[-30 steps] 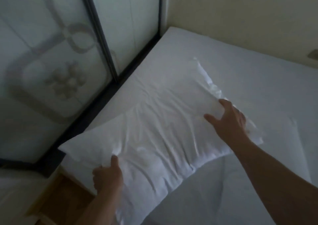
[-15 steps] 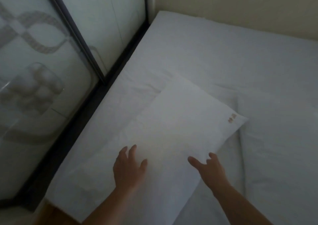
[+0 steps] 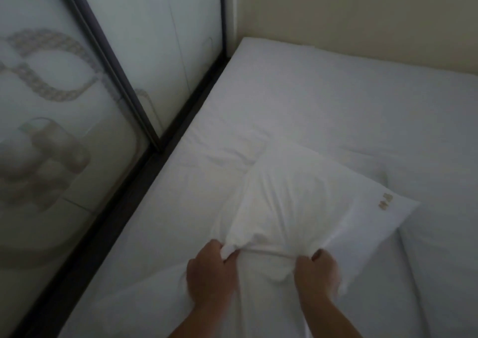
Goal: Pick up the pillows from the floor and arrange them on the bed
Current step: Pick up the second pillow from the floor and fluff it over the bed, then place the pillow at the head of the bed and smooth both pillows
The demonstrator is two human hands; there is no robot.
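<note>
A white pillow (image 3: 300,198) lies on the bed (image 3: 323,99) near its left edge, with a small tan mark at its right corner. My left hand (image 3: 210,273) is closed on a bunched fold of the pillow's cover at its near edge. My right hand (image 3: 316,273) grips the same edge a little to the right. The fabric is pulled taut between the two hands. The pillow's far end points toward the middle of the bed.
Frosted sliding doors with a dark frame (image 3: 144,120) run along the bed's left side. A beige wall (image 3: 362,14) borders the bed at the back. A second white pillow or folded sheet (image 3: 439,273) lies to the right.
The pillow was laid flat on the bed under my open hands. Both hands have since closed on its near edge and bunched the cover.
</note>
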